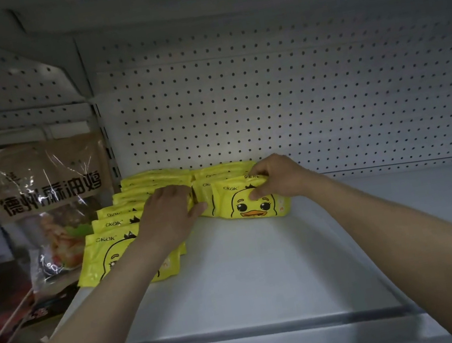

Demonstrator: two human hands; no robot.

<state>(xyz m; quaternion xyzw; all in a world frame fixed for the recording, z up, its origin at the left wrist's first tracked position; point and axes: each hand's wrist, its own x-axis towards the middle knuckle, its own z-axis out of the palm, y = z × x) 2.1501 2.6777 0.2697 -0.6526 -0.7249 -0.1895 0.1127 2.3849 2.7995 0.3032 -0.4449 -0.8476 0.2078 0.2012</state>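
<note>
In the head view, a white shelf (pixel 266 270) carries two rows of yellow packets printed with a cartoon duck and the letters "Ckak". The left row (pixel 111 246) runs from near to far at the left end of the shelf, its packets overlapping like tiles. The right row (pixel 219 174) is shorter and sits farther back, just beside the left row and close to the pegboard back wall (pixel 294 83).

The right hand (pixel 277 177) holds the front packet (pixel 258 208) of the right row. Its grip is clamped on that packet, with the thumb pressed on the printed face above the duck's eye and the fingers curled over the top edge. The packet stands nearly upright, its lower edge on the shelf and its back against the packets behind it.

The left hand (pixel 166 215) lies palm down on the far part of the left row. Its grip is apart, with the fingers laid flat over the packets and the thumb stretched right, its tip at the left edge of the right row. Both forearms reach in from the near side.

Left of the shelf's upright stands a large brown bag (pixel 46 185) with dark Chinese lettering and a clear window showing food
</note>
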